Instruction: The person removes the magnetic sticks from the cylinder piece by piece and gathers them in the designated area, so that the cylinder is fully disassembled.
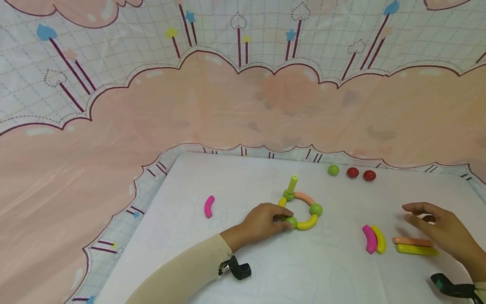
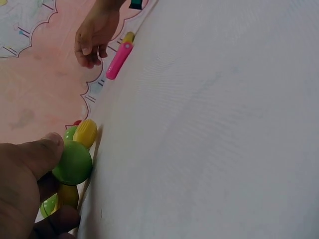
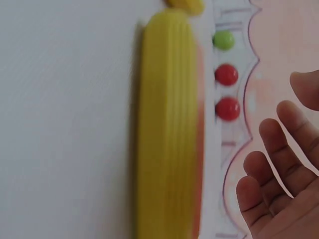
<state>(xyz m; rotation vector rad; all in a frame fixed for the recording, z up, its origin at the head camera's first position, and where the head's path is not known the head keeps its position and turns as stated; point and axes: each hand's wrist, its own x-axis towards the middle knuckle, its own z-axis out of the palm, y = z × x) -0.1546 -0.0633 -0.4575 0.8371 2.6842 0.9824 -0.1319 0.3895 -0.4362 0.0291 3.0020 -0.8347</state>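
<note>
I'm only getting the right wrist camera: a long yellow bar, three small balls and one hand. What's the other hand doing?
Observer: In the head view, the left hand pinches a green ball on a ring of toy pieces.
Visitor: Oh, a ring! Does anything stick out of it?
Observer: Yes, a yellow-green stick points outward at the ring's far side.
Visitor: And is anything lying off on its own?
Observer: A curved pink piece lies alone on the white surface, to the left of the ring.
</note>
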